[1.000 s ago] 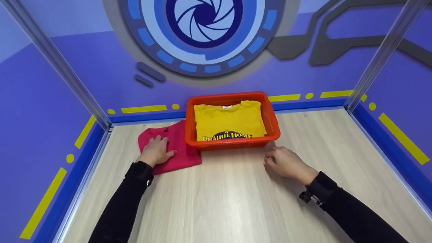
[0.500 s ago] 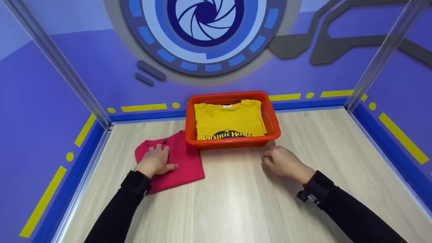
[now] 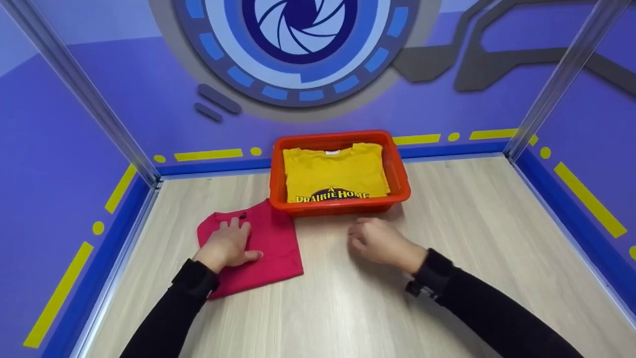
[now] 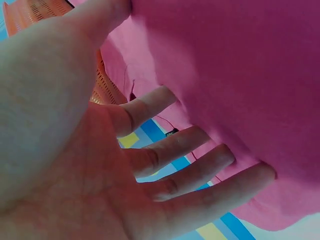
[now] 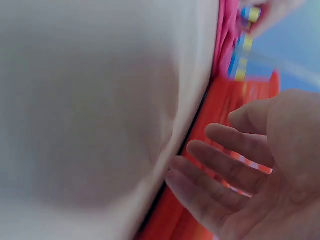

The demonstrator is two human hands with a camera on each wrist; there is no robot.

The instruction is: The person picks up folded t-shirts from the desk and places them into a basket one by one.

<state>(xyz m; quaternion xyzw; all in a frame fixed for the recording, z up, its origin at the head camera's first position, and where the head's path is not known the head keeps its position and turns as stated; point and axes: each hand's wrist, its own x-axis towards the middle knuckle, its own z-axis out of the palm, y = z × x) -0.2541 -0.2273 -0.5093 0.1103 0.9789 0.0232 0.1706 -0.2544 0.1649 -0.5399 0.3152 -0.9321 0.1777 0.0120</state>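
A folded pinkish-red shirt (image 3: 273,248) lies flat on the table, its upper right corner against the basket. My left hand (image 3: 227,246) rests on it with fingers spread, and in the left wrist view the fingertips (image 4: 220,155) press into the cloth. In front of the orange-red basket (image 3: 343,208), my right hand (image 3: 382,242) hovers or rests near the tabletop, holding nothing; the right wrist view shows its fingers (image 5: 225,170) loosely bent beside the basket wall. Inside the basket lies a folded yellow shirt (image 3: 335,171) with printed lettering.
The wood-grain table (image 3: 338,308) is enclosed by a blue-purple back wall (image 3: 149,99) and side walls with metal corner posts. The basket stands close to the back wall.
My left hand has slid the pinkish-red shirt toward the front of the table. The right hand has moved left, along the basket's front. The basket stays put.
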